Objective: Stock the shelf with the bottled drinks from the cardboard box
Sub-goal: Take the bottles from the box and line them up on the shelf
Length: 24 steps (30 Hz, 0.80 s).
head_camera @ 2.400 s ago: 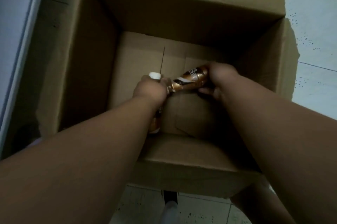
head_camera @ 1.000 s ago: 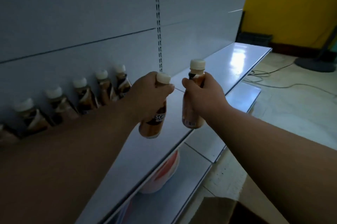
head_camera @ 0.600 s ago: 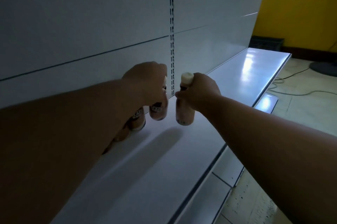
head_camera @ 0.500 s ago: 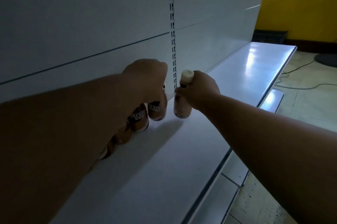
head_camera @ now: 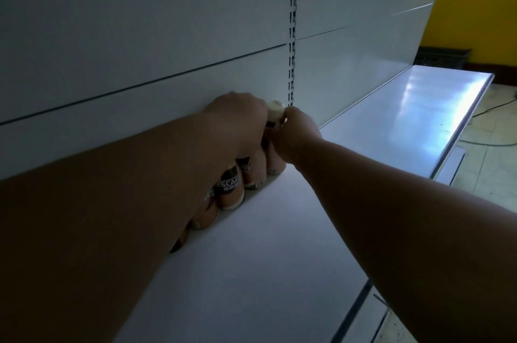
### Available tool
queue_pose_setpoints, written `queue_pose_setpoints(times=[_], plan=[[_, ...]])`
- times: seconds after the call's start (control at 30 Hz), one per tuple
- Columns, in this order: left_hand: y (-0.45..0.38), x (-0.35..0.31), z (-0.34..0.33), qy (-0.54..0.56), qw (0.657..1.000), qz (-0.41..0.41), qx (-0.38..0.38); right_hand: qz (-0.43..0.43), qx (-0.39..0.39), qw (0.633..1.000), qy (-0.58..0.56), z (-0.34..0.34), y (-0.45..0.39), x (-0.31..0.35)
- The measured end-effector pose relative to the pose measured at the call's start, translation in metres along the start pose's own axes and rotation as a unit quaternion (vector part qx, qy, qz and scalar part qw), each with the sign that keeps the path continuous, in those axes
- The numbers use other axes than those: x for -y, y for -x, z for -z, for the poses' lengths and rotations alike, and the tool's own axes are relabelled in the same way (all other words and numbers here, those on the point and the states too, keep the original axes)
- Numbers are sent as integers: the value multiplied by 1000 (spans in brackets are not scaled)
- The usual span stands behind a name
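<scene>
The right hand (head_camera: 298, 134) was curled round the neck of a coffee bottle (head_camera: 275, 144), just under its pale cap (head_camera: 275, 109), and the bottle stood upright with its base on the white shelf (head_camera: 265, 258), close to the back panel (head_camera: 140, 49). The left hand (head_camera: 237, 119) lay over the top of the neighbouring bottle (head_camera: 253, 172); its fingers were bent downward over it and seemed to hold it, though the cap was hidden under the hand. Both bottles were at the right end of a row of bottles (head_camera: 229, 190) that ran along the back panel, each one touching or almost touching the next, and I think this is why the hands were so near each other: the two new bottles were being added side by side to continue the line. The grip near the caps probably let the bottles go down straight without knocking the standing ones. Both forearms stretched forward over the shelf, the left one covering most of the row. The slotted upright (head_camera: 292, 35) rose just behind the bottles. The cardboard box was not in view.
</scene>
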<state>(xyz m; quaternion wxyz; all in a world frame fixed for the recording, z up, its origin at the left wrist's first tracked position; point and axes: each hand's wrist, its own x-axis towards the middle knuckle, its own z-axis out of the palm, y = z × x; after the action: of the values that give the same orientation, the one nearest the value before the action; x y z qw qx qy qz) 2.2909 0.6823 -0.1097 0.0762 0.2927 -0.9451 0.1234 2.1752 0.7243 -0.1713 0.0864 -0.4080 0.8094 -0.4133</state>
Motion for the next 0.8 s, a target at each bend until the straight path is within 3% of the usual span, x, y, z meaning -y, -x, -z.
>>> queue_pose_setpoints(times=[0.27,0.4,0.63,0.8], plan=[[7,-2,-7,-72,995,28,-70,46,-29,995,83,3,30,-7],[27,-8,3,-22,992,55,-108,123,-30,983,132,26,57,3],[129,12,48,4,988,82,-129,237,36,959,149,52,113,65],[213,56,81,52,981,138,-127,373,80,907,177,18,160,130]])
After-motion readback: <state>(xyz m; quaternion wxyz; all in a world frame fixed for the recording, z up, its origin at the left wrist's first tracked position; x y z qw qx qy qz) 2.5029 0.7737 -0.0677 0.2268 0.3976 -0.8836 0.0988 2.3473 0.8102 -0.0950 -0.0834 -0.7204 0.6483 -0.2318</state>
